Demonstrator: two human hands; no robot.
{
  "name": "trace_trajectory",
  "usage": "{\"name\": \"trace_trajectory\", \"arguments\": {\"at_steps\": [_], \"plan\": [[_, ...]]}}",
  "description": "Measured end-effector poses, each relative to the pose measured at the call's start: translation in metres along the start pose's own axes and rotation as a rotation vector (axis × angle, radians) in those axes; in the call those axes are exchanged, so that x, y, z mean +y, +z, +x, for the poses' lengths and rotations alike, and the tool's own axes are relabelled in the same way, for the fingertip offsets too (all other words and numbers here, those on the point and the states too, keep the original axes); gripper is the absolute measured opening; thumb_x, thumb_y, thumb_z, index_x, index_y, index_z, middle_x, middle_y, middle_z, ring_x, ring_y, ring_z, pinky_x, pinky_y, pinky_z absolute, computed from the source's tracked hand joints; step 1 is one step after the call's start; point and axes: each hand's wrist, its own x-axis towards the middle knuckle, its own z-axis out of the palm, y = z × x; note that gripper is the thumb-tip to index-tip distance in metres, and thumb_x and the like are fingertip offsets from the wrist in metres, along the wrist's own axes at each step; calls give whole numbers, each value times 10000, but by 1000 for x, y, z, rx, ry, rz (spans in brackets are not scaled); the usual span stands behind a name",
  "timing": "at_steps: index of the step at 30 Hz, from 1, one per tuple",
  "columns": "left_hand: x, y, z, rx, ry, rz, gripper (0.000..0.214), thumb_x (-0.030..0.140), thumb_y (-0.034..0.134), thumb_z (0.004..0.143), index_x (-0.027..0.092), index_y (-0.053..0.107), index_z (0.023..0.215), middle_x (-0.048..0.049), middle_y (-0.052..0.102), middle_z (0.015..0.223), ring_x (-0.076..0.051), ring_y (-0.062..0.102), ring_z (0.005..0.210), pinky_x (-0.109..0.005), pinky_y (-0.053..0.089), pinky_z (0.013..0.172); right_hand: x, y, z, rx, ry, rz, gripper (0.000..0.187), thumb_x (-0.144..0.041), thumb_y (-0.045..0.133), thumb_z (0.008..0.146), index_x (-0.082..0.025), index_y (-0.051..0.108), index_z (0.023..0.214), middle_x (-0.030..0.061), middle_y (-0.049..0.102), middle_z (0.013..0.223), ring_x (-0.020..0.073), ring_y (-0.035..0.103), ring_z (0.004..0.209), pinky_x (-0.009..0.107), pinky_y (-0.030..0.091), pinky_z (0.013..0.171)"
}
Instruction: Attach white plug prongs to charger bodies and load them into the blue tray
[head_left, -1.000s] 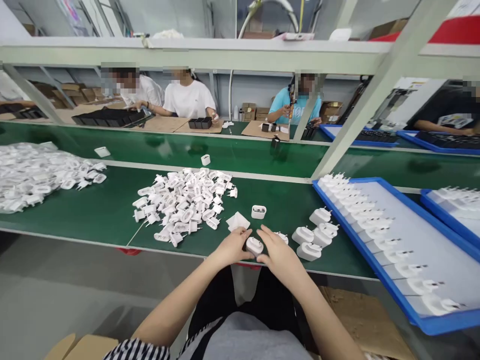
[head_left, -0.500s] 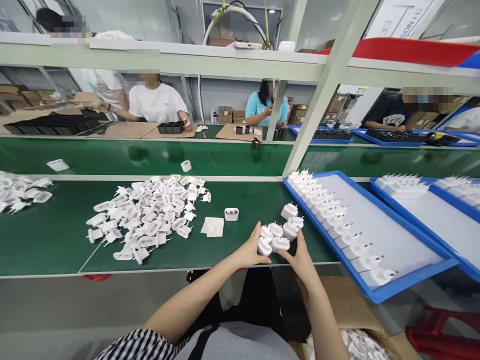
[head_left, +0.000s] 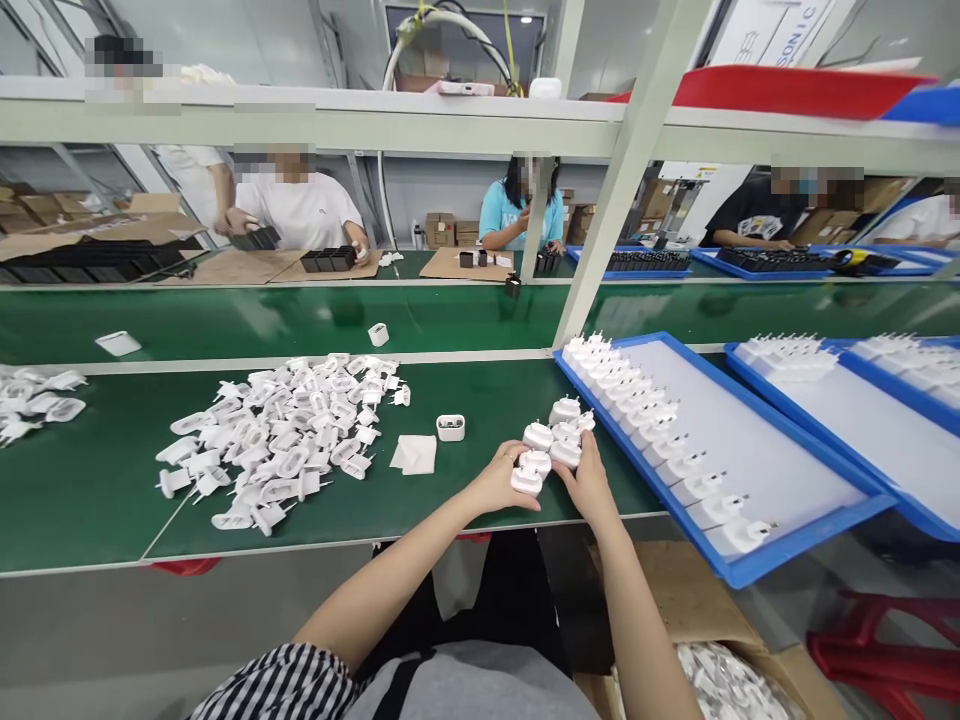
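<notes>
Several white plug adapters (head_left: 564, 432) stand upright in a tight cluster near the front edge of the green bench, between my two hands. My left hand (head_left: 496, 482) is closed round the left side of the nearest plugs (head_left: 527, 480), thumb toward me. On the cluster's right side my right hand (head_left: 589, 480) grips a plug (head_left: 566, 452), fingers stretched along its flank. Further left are a white oval housing (head_left: 451, 428), with its inside showing, and a folded white cloth (head_left: 414, 454). A large loose pile of white plugs (head_left: 289, 430) lies beyond them.
Right of my hands, a blue-rimmed tray (head_left: 806, 445) holds a row of white plugs, pins up. More blue trays (head_left: 922, 500) stand beyond it. A slanted metal post (head_left: 604, 230) rises behind. Co-workers sit across the green belt (head_left: 450, 320). An open carton (head_left: 675, 600) is below right.
My right hand has shifted slightly away from me, with plugs moving back in the cluster. My left hand stays at the nearest plugs. The view has shifted a little; a co-worker now lifts a black tray.
</notes>
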Motion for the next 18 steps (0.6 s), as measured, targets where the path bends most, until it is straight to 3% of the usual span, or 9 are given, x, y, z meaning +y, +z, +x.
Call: {"name": "trace_trajectory", "arguments": {"at_steps": [2, 4, 7, 9, 12, 18], "plan": [[1, 4, 2, -16, 36, 12, 942, 326, 703, 388, 133, 235, 1184, -130, 150, 1269, -238, 58, 1200, -348, 175, 971, 2, -3, 5, -15, -4, -1, 690, -365, 453, 658, -31, 187, 1200, 226, 219, 1256, 257, 138, 1179, 438, 179, 927], [2, 9, 4, -30, 31, 8, 1117, 358, 698, 386, 117, 24, 1243, -144, -9, 1307, -237, -50, 1200, -351, 129, 982, 9, -6, 8, -48, -14, 45, 745, -355, 492, 622, -30, 175, 1212, 214, 208, 1267, 253, 136, 1180, 421, 162, 941], [3, 13, 7, -49, -24, -8, 1227, 382, 680, 410, 86, -204, 1207, -168, -107, 1303, -242, -36, 1199, -359, 113, 980, 23, -11, 12, -99, 22, 263, 753, -342, 483, 605, -122, 146, 1241, 127, 212, 1291, 214, 174, 1176, 395, 178, 948], [3, 11, 8, -54, -37, -14, 1220, 382, 671, 425, 81, -221, 1201, -170, -84, 1307, -240, 2, 1201, -354, 123, 977, 30, -15, 17, -69, 95, 445, 684, -330, 427, 632, -190, 155, 1244, 68, 219, 1298, 185, 200, 1171, 383, 215, 937], [1, 4, 10, -30, -26, -8, 1238, 397, 683, 384, 90, -178, 1219, -167, -63, 1311, -254, 9, 1199, -358, 124, 975, 31, -18, 31, 46, 199, 651, 639, -315, 423, 624, -205, 233, 1223, 55, 272, 1279, 180, 251, 1152, 359, 269, 914], [0, 1, 17, -17, -32, 57, 1261, 435, 693, 313, 108, -94, 1243, -167, 77, 1304, -300, 59, 1187, -424, 111, 961, 17, -8, 64, 189, 272, 751, 510, -442, 364, 666, -156, 443, 1081, 85, 475, 1123, 190, 439, 1014, 318, 390, 805]]}}
